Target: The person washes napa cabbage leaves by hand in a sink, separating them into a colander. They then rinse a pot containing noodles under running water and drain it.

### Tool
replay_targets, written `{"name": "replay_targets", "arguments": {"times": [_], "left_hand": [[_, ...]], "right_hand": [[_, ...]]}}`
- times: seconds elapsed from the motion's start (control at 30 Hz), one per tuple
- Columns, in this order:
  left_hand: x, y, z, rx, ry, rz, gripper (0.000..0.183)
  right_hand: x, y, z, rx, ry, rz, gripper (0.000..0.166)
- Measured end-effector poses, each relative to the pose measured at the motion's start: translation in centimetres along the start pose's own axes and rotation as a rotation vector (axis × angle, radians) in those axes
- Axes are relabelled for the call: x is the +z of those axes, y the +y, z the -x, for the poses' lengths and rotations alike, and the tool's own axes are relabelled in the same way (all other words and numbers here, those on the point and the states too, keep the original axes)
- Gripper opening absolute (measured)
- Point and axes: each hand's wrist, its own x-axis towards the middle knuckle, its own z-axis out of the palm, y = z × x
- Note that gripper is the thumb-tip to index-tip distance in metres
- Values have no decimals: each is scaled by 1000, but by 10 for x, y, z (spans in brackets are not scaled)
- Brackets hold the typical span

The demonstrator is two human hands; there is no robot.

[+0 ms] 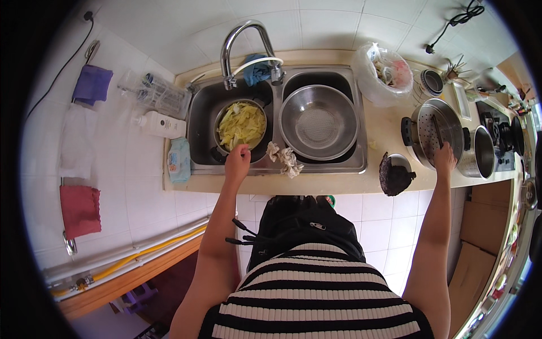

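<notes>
My left hand [238,163] is over the near rim of a metal pot [217,129] in the left sink basin, its fingers curled. Whether it holds anything is hidden. The pot holds chopped pale-green leaves [241,123], which look like cabbage. At the right, my right hand [445,160] is shut on a dark, slender utensil [436,127], perhaps chopsticks, which reaches into a perforated steel steamer pot [455,118] with black side handles. A wide steel bowl [319,125] rests in the right basin, between my hands.
A chrome faucet [226,46] arches over the left basin. Crumpled cloth [288,161] lies on the sink's front edge. A plastic-lined container of scraps [383,72], a dark ragged scrubber [394,176] on a small white bowl, and another steel pot [484,152] stand along the counter [338,182].
</notes>
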Motion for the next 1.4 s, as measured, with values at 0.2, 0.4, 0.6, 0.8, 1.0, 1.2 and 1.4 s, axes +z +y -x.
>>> {"name": "replay_targets", "arguments": {"times": [0.2,0.4,0.6,0.8,1.0,1.2,1.4], "left_hand": [[37,15,13,393,-123,-144,71],[108,38,38,426,-90,-411,74],[118,21,65,555,-87,-270,42],[80,-17,73,490,-74,-266,28],[11,-90,77,256,-32,-11,33],[-96,-145,32,-79,129,71,38],[-165,-116,-115,22,184,339,44]], "right_hand": [[-28,-13,24,-83,302,-104,47],[-46,-17,70,-203,416,-276,46],[-38,-12,110,-251,333,-363,39],[-28,-24,123,-389,289,-373,37],[-47,-69,139,-482,265,-478,34],[-66,-124,170,-489,218,-556,27],[-67,-166,213,-422,149,-579,27]]}}
